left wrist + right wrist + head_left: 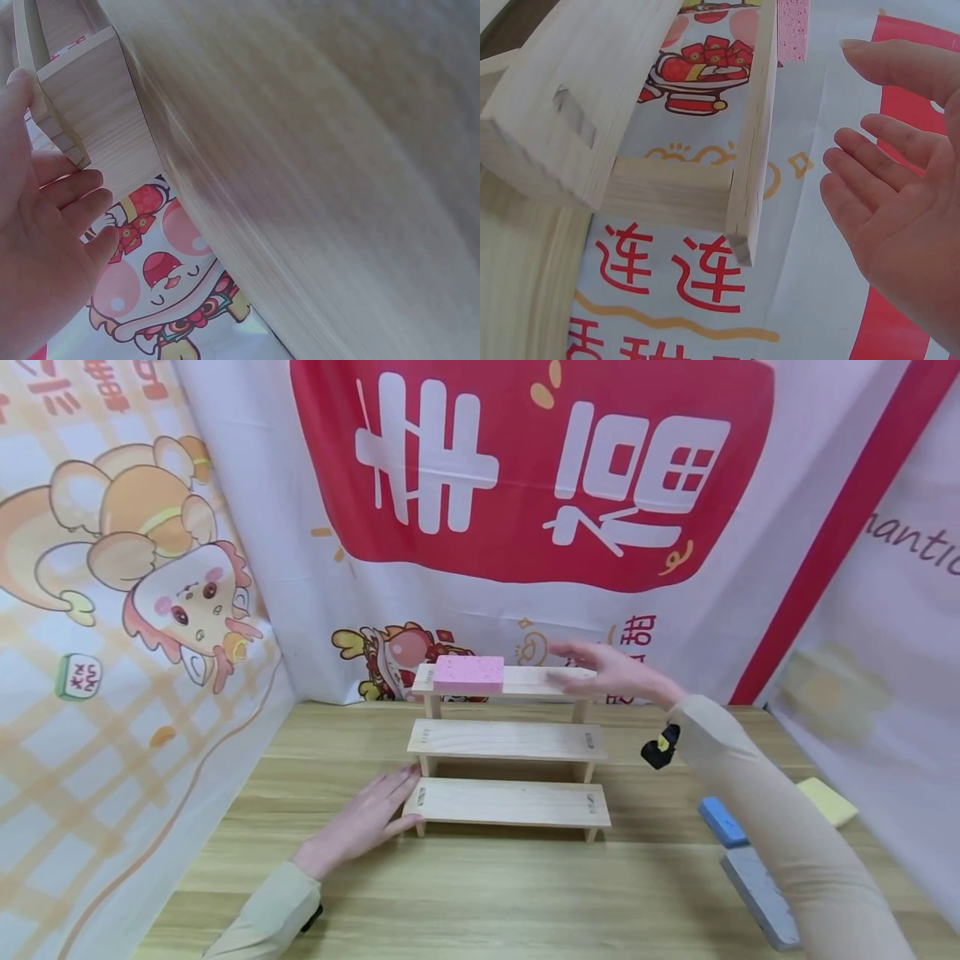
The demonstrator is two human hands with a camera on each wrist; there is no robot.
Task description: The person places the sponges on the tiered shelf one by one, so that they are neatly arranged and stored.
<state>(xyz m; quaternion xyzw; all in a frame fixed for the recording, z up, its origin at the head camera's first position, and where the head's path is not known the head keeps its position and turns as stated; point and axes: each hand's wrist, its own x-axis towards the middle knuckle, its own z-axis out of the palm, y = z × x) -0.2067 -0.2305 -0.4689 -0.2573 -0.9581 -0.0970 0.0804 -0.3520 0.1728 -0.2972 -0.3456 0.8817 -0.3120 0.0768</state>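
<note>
A three-tier wooden stand (510,802) stands on the table. My left hand (367,818) holds the left end of its bottom step; in the left wrist view the thumb lies at one edge of the plank (60,139) and the fingers at the other. On the left part of the top step rests a pink sponge (468,673), its edge also showing in the right wrist view. My right hand (618,670) hovers by the right end of that top step, fingers spread and nothing in them. From the right wrist, the palm (907,202) shows bare beside the top plank (754,142).
On the right of the table lie a blue block (722,821), a grey block (761,893) and a pale yellow block (827,802), partly behind my right sleeve. Printed cloths hang at the back (525,560) and both sides. The wood-grain table (480,902) extends in front.
</note>
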